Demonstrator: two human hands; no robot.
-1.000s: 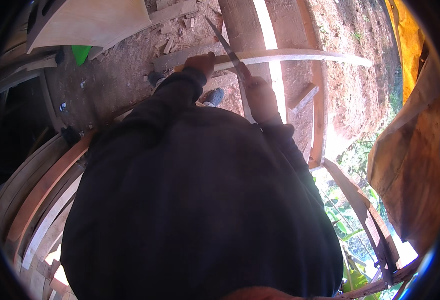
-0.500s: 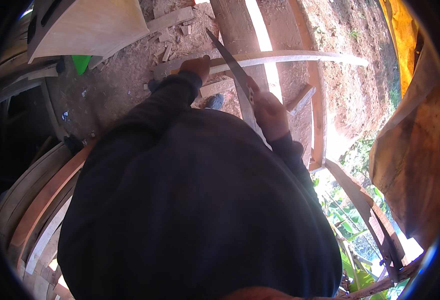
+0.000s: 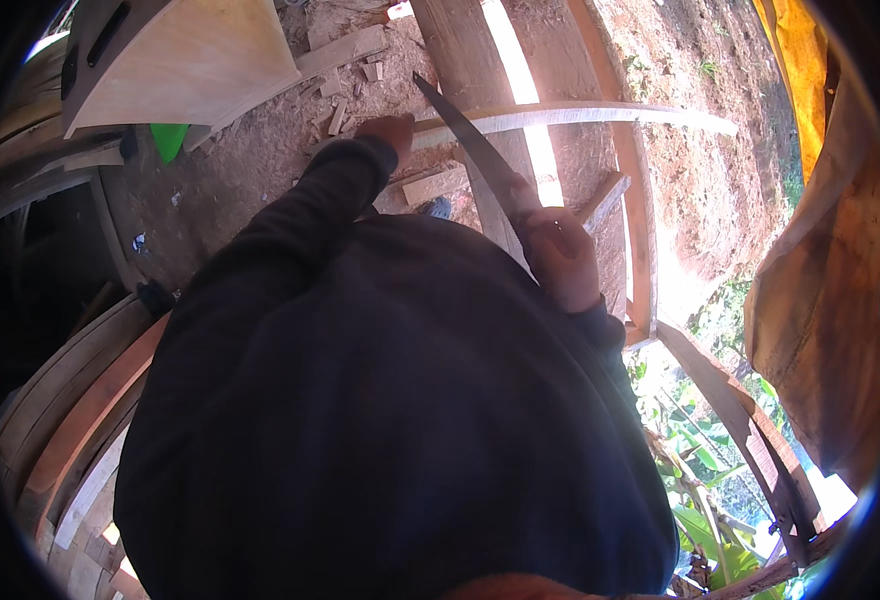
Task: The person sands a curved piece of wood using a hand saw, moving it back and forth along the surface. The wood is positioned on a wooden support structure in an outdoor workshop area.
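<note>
My right hand [image 3: 560,255], centre-right of frame, has its fingers wrapped around the handle of the long blade [image 3: 470,145], now raised higher than half a second ago, tip toward upper centre. My left hand [image 3: 392,130] grips the curved wooden strip [image 3: 580,115], unchanged.

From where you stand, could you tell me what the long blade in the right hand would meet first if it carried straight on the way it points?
Probably the thin curved wooden strip that the left hand steadies. The right hand grips the long blade, whose tip lies just above that strip; depth is unclear, so it may already touch.
</note>
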